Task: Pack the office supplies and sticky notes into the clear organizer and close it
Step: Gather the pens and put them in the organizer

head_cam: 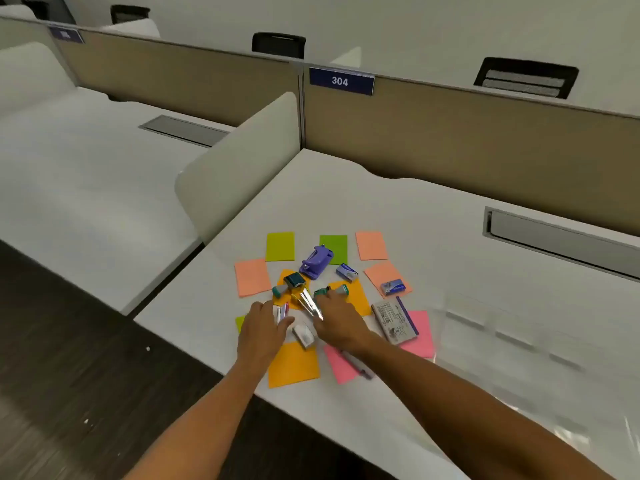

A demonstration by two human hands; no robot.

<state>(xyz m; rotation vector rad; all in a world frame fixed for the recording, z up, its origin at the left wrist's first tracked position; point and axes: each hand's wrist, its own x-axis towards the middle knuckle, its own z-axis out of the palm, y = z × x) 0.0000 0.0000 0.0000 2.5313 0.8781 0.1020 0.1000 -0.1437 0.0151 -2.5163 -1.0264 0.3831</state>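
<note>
Sticky notes in orange (pixel 292 365), pink (pixel 419 332), peach (pixel 252 277) and green (pixel 280 246) lie spread on the white desk (pixel 346 202). Among them are a purple hole punch (pixel 316 261), a dark stamp (pixel 294 280), teal-capped items (pixel 341 289), two small blue staple boxes (pixel 347 272), a white eraser-like piece (pixel 303 335), a booklet (pixel 394 320) and a pen (pixel 356 365). My left hand (pixel 261 329) pinches a small white and red item (pixel 281 311). My right hand (pixel 341 322) curls round a silver stapler (pixel 306 301). The clear organizer (pixel 502 327) lies open on the right, faint against the desk.
A beige partition (pixel 450 140) with a "304" sign (pixel 341 81) backs the desk. A white side divider (pixel 242 168) stands to the left, and a cable tray slot (pixel 561 233) sits at the back right. The desk's front edge runs close below my forearms, over dark floor.
</note>
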